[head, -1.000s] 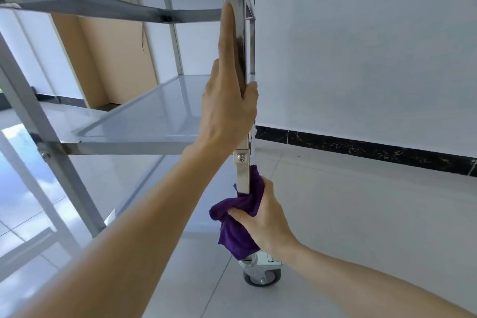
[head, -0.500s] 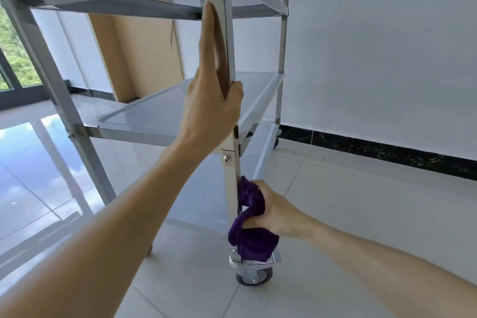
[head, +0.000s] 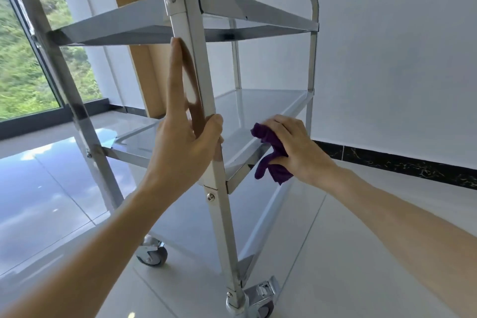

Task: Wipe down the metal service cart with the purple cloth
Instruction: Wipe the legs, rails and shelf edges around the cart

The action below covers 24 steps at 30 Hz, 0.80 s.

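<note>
Head view, left hand [head: 185,142] on cart post [head: 222,214], right hand [head: 296,147] holding purple cloth [head: 271,162]

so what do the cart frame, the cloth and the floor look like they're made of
Cart frame: polished metal, probably stainless steel; it mirrors the left hand on it.
Cloth: soft purple fabric, maybe microfiber; it crumples in the right hand.
Floor: glossy pale tiles, likely ceramic; grout lines and reflections show.
</note>
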Available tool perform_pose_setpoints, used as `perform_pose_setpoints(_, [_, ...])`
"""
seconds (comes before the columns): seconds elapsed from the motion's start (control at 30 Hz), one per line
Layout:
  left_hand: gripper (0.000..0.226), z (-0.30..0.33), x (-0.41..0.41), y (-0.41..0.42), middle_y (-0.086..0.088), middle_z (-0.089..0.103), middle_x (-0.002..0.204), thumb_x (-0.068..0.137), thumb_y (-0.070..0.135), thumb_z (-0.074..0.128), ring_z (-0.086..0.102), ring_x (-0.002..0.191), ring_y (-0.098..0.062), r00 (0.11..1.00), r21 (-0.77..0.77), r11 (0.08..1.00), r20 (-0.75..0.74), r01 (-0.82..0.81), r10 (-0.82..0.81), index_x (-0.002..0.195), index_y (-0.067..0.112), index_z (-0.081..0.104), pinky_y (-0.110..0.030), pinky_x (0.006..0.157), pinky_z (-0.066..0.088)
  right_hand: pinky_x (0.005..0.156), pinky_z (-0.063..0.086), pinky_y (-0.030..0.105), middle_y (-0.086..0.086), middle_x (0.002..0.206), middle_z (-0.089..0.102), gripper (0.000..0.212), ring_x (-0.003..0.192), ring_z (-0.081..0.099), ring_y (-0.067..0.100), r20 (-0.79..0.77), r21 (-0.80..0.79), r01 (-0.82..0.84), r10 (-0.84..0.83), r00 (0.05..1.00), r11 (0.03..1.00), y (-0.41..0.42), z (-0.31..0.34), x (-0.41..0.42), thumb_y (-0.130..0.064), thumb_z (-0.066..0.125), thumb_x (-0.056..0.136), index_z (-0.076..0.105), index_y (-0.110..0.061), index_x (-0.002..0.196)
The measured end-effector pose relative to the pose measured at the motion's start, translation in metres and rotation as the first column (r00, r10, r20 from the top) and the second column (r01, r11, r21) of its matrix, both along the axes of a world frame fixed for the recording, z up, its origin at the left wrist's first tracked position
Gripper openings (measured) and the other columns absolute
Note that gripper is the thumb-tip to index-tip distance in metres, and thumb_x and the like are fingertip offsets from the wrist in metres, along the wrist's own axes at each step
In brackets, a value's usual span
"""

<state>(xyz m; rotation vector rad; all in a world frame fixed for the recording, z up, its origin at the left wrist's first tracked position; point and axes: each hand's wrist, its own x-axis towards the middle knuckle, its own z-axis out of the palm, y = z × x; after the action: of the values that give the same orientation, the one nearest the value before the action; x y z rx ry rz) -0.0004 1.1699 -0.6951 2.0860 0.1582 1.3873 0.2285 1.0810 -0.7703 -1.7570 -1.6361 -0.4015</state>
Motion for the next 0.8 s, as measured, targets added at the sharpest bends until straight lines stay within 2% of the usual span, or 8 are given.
perform_pose_setpoints(0.07, [0.093, 0.001, -0.013, 0.004, -0.013, 0.055, 0.087, 0.093, 0.001, 0.057, 0.068, 0.063, -0.029, 1.0, -0.017, 1.0, 0.011, 0.023, -0.023, 0.15, 0.055, 0.007, -0.032, 0.061, 0.06, 0.103, 0.042, 0.035, 0.0, 0.149, 0.034, 0.07, 0.137, 0.03, 0.025, 0.292, -0.04, 0.041, -0.028, 0.956, 0.998, 0.016, 0.008, -0.007, -0.014, 0.075, 0.086, 0.04, -0.02, 0.146])
perform_pose_setpoints(0.13, [0.095, 0.001, -0.024, 0.008, -0.009, 0.054, 0.085, 0.091, -0.001, 0.058, 0.068, 0.062, -0.03, 0.999, -0.002, 0.999, 0.022, 0.039, -0.038, 0.15, 0.055, 0.008, -0.033, 0.061, 0.06, 0.106, 0.043, 0.038, 0.003, 0.151, 0.033, 0.071, 0.139, 0.029, 0.026, 0.377, -0.085, 0.067, -0.03, 0.926, 0.994, 0.03, 0.009, -0.008, -0.009, 0.073, 0.085, 0.038, -0.016, 0.147])
perform_pose_setpoints(0.33, [0.096, -0.002, -0.054, 0.026, -0.008, 0.053, 0.071, 0.081, -0.005, 0.047, 0.061, 0.05, -0.031, 0.997, 0.02, 1.0, 0.083, 0.01, -0.012, 0.153, 0.045, 0.01, -0.033, 0.051, 0.056, 0.115, 0.031, 0.039, 0.002, 0.141, 0.049, 0.065, 0.135, 0.039, 0.026, 0.282, -0.048, 0.13, -0.111, 0.953, 0.99, 0.052, 0.002, 0.014, -0.009, 0.071, 0.084, 0.042, -0.015, 0.141])
perform_pose_setpoints(0.43, [0.095, -0.004, -0.063, 0.03, -0.004, 0.05, 0.059, 0.074, -0.003, 0.041, 0.054, 0.042, -0.03, 0.99, 0.02, 0.999, 0.139, -0.038, 0.035, 0.148, 0.051, 0.017, -0.033, 0.043, 0.051, 0.113, 0.029, 0.038, 0.001, 0.131, 0.056, 0.064, 0.128, 0.045, 0.026, 0.248, -0.053, 0.143, -0.126, 0.961, 0.988, 0.063, 0.002, 0.022, -0.016, 0.078, 0.079, 0.047, -0.017, 0.135])
perform_pose_setpoints(0.57, [0.088, -0.005, -0.067, 0.034, -0.014, 0.04, 0.057, 0.081, -0.003, 0.041, 0.044, 0.038, -0.035, 0.963, 0.004, 0.991, 0.236, -0.134, 0.13, 0.152, 0.044, 0.016, -0.03, 0.038, 0.045, 0.091, 0.05, 0.046, 0.001, 0.118, 0.062, 0.057, 0.115, 0.053, 0.027, 0.225, -0.084, 0.127, -0.105, 0.969, 0.988, 0.072, 0.006, 0.014, -0.021, 0.079, 0.076, 0.05, -0.017, 0.125])
perform_pose_setpoints(0.67, [0.074, -0.006, -0.067, 0.038, -0.014, 0.036, 0.052, 0.093, 0.008, 0.047, 0.038, 0.036, -0.036, 0.924, -0.001, 0.973, 0.311, -0.232, 0.221, 0.154, 0.037, 0.016, -0.029, 0.036, 0.042, 0.079, 0.054, 0.049, 0.004, 0.111, 0.064, 0.052, 0.106, 0.059, 0.029, 0.288, -0.045, 0.125, -0.107, 0.951, 0.991, 0.075, 0.006, 0.007, -0.024, 0.079, 0.076, 0.053, -0.012, 0.12])
perform_pose_setpoints(0.73, [0.07, -0.004, -0.068, 0.04, -0.017, 0.044, 0.056, 0.097, 0.016, 0.05, 0.038, 0.036, -0.036, 0.909, 0.008, 0.962, 0.331, -0.272, 0.254, 0.155, 0.035, 0.016, -0.032, 0.037, 0.041, 0.076, 0.054, 0.047, 0.006, 0.104, 0.065, 0.049, 0.1, 0.061, 0.031, 0.33, -0.009, 0.125, -0.115, 0.937, 0.992, 0.076, 0.005, 0.002, -0.022, 0.079, 0.076, 0.056, -0.009, 0.117])
perform_pose_setpoints(0.8, [0.07, -0.002, -0.071, 0.04, -0.033, 0.06, 0.088, 0.098, 0.02, 0.053, 0.041, 0.037, -0.033, 0.91, 0.023, 0.957, 0.317, -0.289, 0.267, 0.155, 0.034, 0.015, -0.031, 0.038, 0.041, 0.073, 0.055, 0.044, 0.008, 0.097, 0.066, 0.047, 0.091, 0.063, 0.034, 0.386, 0.021, 0.124, -0.122, 0.914, 0.992, 0.074, 0.004, -0.002, -0.021, 0.081, 0.073, 0.059, -0.006, 0.112])
